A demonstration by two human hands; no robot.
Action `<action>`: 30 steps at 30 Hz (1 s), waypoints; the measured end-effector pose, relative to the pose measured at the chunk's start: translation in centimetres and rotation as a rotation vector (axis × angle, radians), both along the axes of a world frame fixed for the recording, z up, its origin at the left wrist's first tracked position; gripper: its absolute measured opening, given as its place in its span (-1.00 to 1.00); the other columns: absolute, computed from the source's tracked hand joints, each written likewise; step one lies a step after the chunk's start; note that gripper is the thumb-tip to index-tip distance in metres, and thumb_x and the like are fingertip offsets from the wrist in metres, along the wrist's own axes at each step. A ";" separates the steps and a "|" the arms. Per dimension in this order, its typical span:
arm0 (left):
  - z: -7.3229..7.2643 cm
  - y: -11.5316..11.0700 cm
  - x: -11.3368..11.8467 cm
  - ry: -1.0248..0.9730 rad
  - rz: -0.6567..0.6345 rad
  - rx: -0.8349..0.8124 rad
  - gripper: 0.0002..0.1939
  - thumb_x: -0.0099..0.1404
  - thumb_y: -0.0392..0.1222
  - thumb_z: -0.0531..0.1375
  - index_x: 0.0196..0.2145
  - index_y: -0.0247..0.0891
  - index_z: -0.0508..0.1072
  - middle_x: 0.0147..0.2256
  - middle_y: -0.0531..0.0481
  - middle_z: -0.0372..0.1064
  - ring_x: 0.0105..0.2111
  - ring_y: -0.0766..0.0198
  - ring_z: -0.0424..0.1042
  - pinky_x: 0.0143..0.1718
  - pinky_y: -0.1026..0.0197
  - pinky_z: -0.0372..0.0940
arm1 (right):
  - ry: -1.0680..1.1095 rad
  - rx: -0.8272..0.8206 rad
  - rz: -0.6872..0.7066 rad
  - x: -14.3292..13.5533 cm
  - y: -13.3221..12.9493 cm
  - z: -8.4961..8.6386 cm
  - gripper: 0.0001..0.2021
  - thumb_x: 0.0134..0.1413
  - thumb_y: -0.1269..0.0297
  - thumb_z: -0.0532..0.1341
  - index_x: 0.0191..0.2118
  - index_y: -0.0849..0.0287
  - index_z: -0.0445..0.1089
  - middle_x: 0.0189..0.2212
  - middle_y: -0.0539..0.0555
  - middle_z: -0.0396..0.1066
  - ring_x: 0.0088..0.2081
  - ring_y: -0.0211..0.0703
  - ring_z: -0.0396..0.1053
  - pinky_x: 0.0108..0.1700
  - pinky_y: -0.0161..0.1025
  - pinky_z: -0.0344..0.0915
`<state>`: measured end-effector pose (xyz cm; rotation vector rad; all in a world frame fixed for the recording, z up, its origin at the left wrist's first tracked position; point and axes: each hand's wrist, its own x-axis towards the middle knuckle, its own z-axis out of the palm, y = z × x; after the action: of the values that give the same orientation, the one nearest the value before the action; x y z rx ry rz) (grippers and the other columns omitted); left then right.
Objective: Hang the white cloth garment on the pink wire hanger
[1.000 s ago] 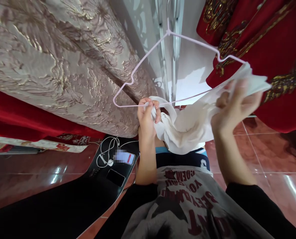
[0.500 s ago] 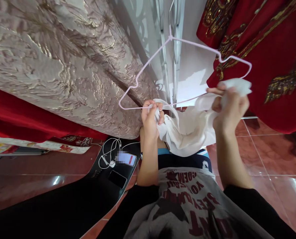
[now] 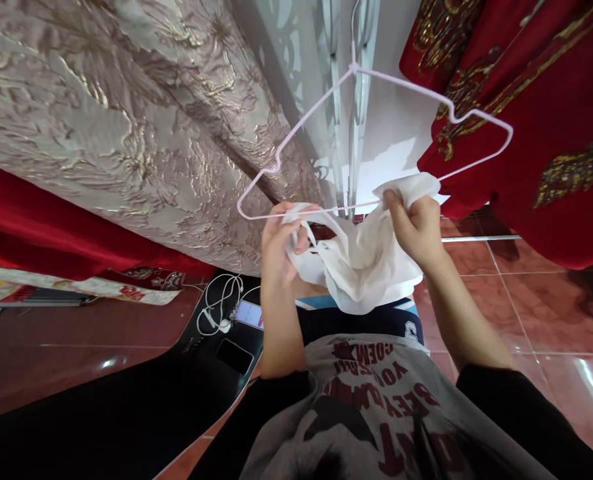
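Note:
A pale pink hanger (image 3: 401,81) hangs by its hook in front of me. Thin white cloth (image 3: 364,283) sags in loose folds between my hands, just below the hanger's lower bar; its exact kind does not show. At the left part of the bar, the fingers of my left hand (image 3: 280,248) are curled around one end of the cloth, with a strip of it across them. My right hand (image 3: 419,230) pinches the other end at the bar, thumb on top, and a flap of cloth rises over the bar there.
Beige embossed curtain (image 3: 176,133) hangs at the left, red sequinned cloth (image 3: 531,160) at the right. Between them stand metal rails (image 3: 357,127). A black seat (image 3: 126,400) at lower left bears a phone (image 3: 249,313), a dark phone (image 3: 235,357) and white earphones (image 3: 225,327).
My right hand has moved left and slightly down along the bar, bringing its end of the cloth inward. My left hand has shifted a little left. The hanger has swung slightly.

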<state>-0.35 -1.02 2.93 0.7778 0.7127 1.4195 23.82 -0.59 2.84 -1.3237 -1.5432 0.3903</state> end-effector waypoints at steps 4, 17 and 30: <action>0.5 0.1 -4.3 -0.047 0.206 -0.043 -0.65 -0.07 -0.37 0.39 -0.28 -0.20 0.46 -0.16 -0.19 0.62 -0.61 0.49 0.16 -0.70 0.46 -0.14 | -0.024 0.020 0.011 0.2 0.0 0.2 -0.58 0.32 -0.01 0.11 -0.47 0.19 0.30 -0.61 -0.02 0.20 -0.50 -0.33 0.18 -0.39 -0.28 0.07; 7.3 1.7 -1.4 0.610 0.276 0.391 -0.90 0.43 -0.27 0.24 -0.11 -0.18 0.51 -0.11 -0.01 0.54 -0.33 0.23 0.49 -0.29 0.18 0.40 | -0.011 0.028 0.020 -1.0 -1.0 0.4 -0.56 0.30 0.01 0.13 -0.53 0.19 0.25 -0.63 -0.02 0.17 -0.51 -0.33 0.17 -0.39 -0.29 0.07; 6.1 4.6 -0.8 0.661 0.199 0.341 -0.76 0.34 -0.11 0.39 -0.28 -0.18 0.39 -0.51 0.13 0.24 -0.50 0.28 0.42 -0.50 0.32 0.21 | 0.101 0.006 0.006 0.9 -2.0 1.3 -0.63 0.25 0.02 0.20 -0.45 0.20 0.35 -0.57 -0.02 0.22 -0.46 -0.33 0.21 -0.35 -0.29 0.18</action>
<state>-1.20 3.56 9.00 1.5147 1.0851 1.4855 24.70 -2.63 4.13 -1.2759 -1.4634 0.4489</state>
